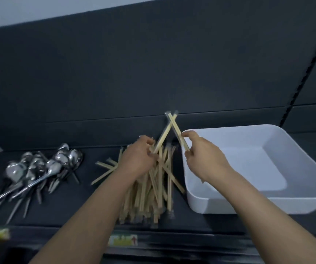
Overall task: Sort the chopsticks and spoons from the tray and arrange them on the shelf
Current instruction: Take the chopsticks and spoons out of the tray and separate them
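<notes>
Pale wooden chopsticks, loosely heaped

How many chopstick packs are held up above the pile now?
2. First pack, in the left hand, leans right; second pack, in the right hand, leans left; they cross on top. Hands may hide more.

Single head-worn view, wide-angle, looking forward and down onto the dark shelf at close range, within arm's reach. Both forearms enter from the bottom edge. Frame edges blurred.
</notes>
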`<state>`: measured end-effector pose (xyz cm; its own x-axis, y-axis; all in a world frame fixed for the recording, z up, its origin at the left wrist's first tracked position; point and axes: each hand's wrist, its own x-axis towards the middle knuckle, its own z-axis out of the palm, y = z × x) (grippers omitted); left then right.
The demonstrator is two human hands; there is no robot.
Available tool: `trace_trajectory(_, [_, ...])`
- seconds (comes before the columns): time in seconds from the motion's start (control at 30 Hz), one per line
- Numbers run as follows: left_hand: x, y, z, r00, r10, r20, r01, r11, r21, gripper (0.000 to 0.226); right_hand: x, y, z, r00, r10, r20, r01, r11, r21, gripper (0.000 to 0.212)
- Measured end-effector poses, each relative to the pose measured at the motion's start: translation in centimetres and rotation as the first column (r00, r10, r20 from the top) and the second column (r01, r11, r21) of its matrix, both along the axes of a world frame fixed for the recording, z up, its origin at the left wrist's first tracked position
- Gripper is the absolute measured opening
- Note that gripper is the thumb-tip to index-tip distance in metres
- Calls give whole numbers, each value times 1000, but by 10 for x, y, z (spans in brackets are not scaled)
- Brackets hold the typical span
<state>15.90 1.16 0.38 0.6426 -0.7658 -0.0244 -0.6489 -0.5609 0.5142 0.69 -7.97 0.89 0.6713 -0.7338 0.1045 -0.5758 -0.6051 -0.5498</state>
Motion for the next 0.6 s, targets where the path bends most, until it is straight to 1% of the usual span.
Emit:
trace_trajectory(0.1, [26,36,-12,994,74,-76,-73,997,14,43,33,24,-9,996,54,-65,-57,997,-45,53])
trace_trajectory(0.17, [35,52,-20,993,77,-94,-74,996,42,45,50,36,-16,991,62,-119,-67,997,-43,53])
trace_trajectory(0.23, [39,62,-26,994,46,-102,-39,997,70,43,64,45,-27,982,53,-180,-62,997,-40,46])
trace_trajectory(0.33, [40,66,-32,994,-24,-106,33,996,81,33,75,53,-40,964,44,-263,-67,994,-81,26])
trace_trajectory(0.37, [42,65,-32,995,-40,-89,47,996,77,28,76,54,-42,960,37,-277,-68,992,-103,26])
trace_trajectory(0.43, [45,62,-30,998,-59,-39,61,996,60,21,72,55,-41,966,8,-258,-50,987,-156,27])
trace_trajectory(0.5, [46,57,-25,998,-69,5,69,998,1,19,63,52,-38,980,-28,-198,-18,974,-227,26])
trace_trajectory(0.6, [37,38,-15,986,-165,29,167,982,-84,18,37,45,-33,982,-120,-144,66,941,-332,26])
